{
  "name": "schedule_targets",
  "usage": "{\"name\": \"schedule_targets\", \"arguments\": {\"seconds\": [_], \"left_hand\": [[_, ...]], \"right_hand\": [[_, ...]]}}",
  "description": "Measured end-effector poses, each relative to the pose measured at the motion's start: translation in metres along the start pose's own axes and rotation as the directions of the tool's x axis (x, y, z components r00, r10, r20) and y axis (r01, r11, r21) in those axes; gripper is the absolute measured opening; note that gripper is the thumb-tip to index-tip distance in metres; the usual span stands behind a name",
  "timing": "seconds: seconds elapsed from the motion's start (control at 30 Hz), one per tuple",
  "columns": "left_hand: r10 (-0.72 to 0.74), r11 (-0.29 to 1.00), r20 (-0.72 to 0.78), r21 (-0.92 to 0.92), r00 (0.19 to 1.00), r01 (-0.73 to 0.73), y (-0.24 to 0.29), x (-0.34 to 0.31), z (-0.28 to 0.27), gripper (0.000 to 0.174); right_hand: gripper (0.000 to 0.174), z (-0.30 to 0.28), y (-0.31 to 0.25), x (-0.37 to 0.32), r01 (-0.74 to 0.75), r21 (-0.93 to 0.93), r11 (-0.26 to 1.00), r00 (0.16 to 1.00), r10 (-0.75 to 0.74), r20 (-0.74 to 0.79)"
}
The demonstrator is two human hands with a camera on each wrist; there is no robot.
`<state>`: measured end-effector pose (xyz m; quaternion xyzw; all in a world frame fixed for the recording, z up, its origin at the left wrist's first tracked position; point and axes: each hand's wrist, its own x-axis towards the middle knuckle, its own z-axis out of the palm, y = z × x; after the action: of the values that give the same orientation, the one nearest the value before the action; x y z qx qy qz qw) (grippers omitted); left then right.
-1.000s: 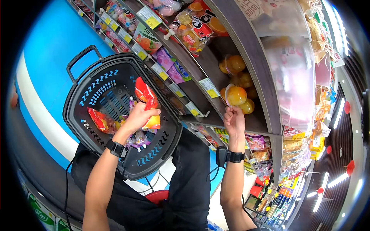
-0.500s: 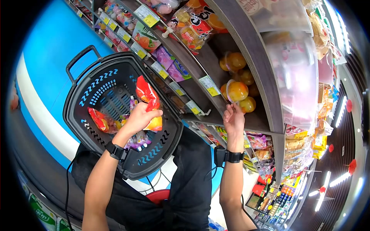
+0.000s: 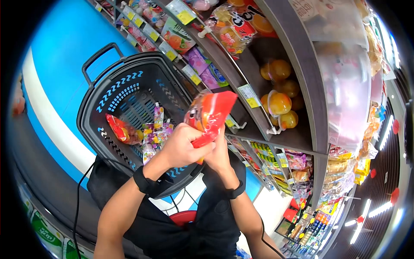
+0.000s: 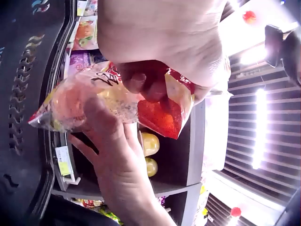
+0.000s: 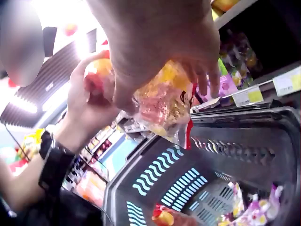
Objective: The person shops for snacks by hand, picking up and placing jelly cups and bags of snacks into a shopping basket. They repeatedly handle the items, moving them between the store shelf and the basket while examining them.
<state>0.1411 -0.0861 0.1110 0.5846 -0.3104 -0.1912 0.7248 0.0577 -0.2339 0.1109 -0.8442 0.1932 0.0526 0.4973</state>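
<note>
Both hands hold a red-and-clear snack bag [image 3: 210, 113] up over the basket's right rim. My left hand [image 3: 183, 147] grips it from the left; in the left wrist view its fingers curl round the bag's red end. From the right, my right hand [image 3: 219, 154] pinches the bag, partly hidden by the left hand in the head view. Its thumb presses the bag's clear side in the left wrist view. Through the clear plastic of the bag [image 5: 162, 101], pinkish and yellow contents show in the right wrist view.
The black shopping basket [image 3: 88, 142] contains another red snack bag [image 3: 123, 130] and several purple-and-yellow packets [image 3: 157, 134]. To the right, a dark shelf [image 3: 254, 151] bears orange-yellow domed cups [image 3: 279, 103] and a large orange bag [image 3: 233, 32]. Price tags [image 3: 249, 96] line its edge.
My left hand has lifted the snack bag out of the basket, toward the right. The right hand has left the domed cups on the shelf and now holds the bag too.
</note>
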Motion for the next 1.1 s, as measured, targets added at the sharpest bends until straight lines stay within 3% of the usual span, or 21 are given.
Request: {"name": "schedule_targets", "arguments": {"seconds": [0.07, 0.13, 0.17, 0.2, 0.27, 0.33, 0.4, 0.43, 0.5, 0.53, 0.57, 0.6, 0.63, 0.7, 0.8, 0.9, 1.0, 1.1], "left_hand": [[-0.098, 0.986, 0.012, -0.137, 0.995, 0.099, 0.0, -0.005, -0.002, 0.019], [-0.247, 0.897, 0.019, -0.374, 0.969, 0.236, 0.004, -0.006, 0.001, 0.018], [-0.272, 0.859, 0.037, -0.442, 0.962, 0.259, 0.007, -0.008, 0.002, 0.02], [-0.236, 0.891, 0.048, -0.389, 0.97, 0.236, 0.008, -0.009, 0.003, 0.021], [-0.176, 0.939, 0.072, -0.287, 0.982, 0.189, 0.01, -0.009, 0.007, 0.022], [-0.114, 0.959, 0.227, -0.231, 0.967, 0.167, 0.018, -0.006, 0.007, 0.024], [0.147, 0.981, 0.108, -0.146, 0.983, -0.131, 0.016, -0.005, 0.019, 0.031], [0.129, 0.985, 0.153, -0.134, 0.98, -0.109, 0.015, -0.007, 0.017, 0.033], [0.233, 0.972, -0.004, 0.0, 0.972, -0.233, 0.016, -0.007, 0.013, 0.033], [0.282, 0.955, -0.054, 0.108, 0.958, -0.275, 0.017, -0.006, 0.009, 0.033], [0.288, 0.945, -0.07, 0.183, 0.955, -0.272, 0.02, -0.006, 0.002, 0.033], [0.3, 0.92, -0.095, 0.292, 0.949, -0.262, 0.024, -0.005, -0.003, 0.032], [0.243, 0.947, -0.125, 0.245, 0.962, -0.208, 0.023, -0.004, -0.005, 0.031], [0.165, 0.973, -0.166, 0.187, 0.972, -0.133, 0.018, -0.002, -0.004, 0.023], [0.044, 0.979, 0.009, 0.199, 0.999, -0.045, 0.007, -0.004, -0.002, 0.017], [0.001, 0.973, 0.119, 0.228, 0.993, -0.028, -0.01, -0.01, 0.007, 0.011], [-0.055, 0.933, 0.24, 0.358, 0.969, -0.036, -0.018, -0.017, 0.006, 0.011], [-0.005, 0.876, 0.288, 0.463, 0.958, -0.135, -0.026, -0.017, 0.01, 0.011]], "right_hand": [[0.115, 0.013, 0.006, 0.0, 0.1, 0.116, 0.988, 0.991, -0.109, 0.072], [0.122, 0.018, 0.022, -0.012, 0.183, 0.059, 0.981, 0.979, -0.187, 0.081], [0.12, 0.023, 0.023, -0.014, 0.223, 0.075, 0.972, 0.974, -0.225, 0.015], [0.118, 0.031, 0.025, -0.016, 0.264, 0.092, 0.96, 0.964, -0.261, -0.048], [0.068, 0.045, 0.016, -0.014, 0.333, 0.28, 0.9, 0.927, -0.258, -0.273], [0.062, 0.044, 0.029, -0.008, 0.261, 0.48, 0.837, 0.945, -0.121, -0.303], [0.055, 0.036, 0.053, -0.001, 0.19, 0.66, 0.727, 0.954, 0.021, -0.298], [0.052, 0.029, 0.065, 0.001, 0.154, 0.738, 0.657, 0.954, 0.095, -0.284], [0.043, 0.003, 0.027, 0.005, 0.089, 0.763, 0.64, 0.961, 0.147, -0.235], [0.045, -0.008, -0.004, 0.009, 0.138, 0.714, 0.686, 0.956, 0.097, -0.278], [0.046, -0.017, -0.018, 0.018, 0.172, 0.763, 0.622, 0.927, 0.161, -0.34], [0.045, -0.031, -0.022, 0.025, 0.189, 0.778, 0.598, 0.938, 0.124, -0.323], [0.034, -0.046, -0.027, 0.033, 0.185, 0.771, 0.609, 0.932, 0.139, -0.334], [0.028, -0.067, -0.043, 0.05, 0.196, 0.751, 0.63, 0.913, 0.161, -0.374], [0.022, -0.087, -0.065, 0.075, 0.255, 0.73, 0.635, 0.913, 0.092, -0.398], [0.024, -0.107, -0.069, 0.11, 0.403, 0.662, 0.632, 0.852, 0.005, -0.524], [0.02, -0.123, -0.085, 0.135, 0.353, 0.558, 0.751, 0.799, 0.068, -0.597], [0.02, -0.13, -0.088, 0.147, 0.45, 0.205, 0.869, 0.707, -0.207, -0.677]]}}
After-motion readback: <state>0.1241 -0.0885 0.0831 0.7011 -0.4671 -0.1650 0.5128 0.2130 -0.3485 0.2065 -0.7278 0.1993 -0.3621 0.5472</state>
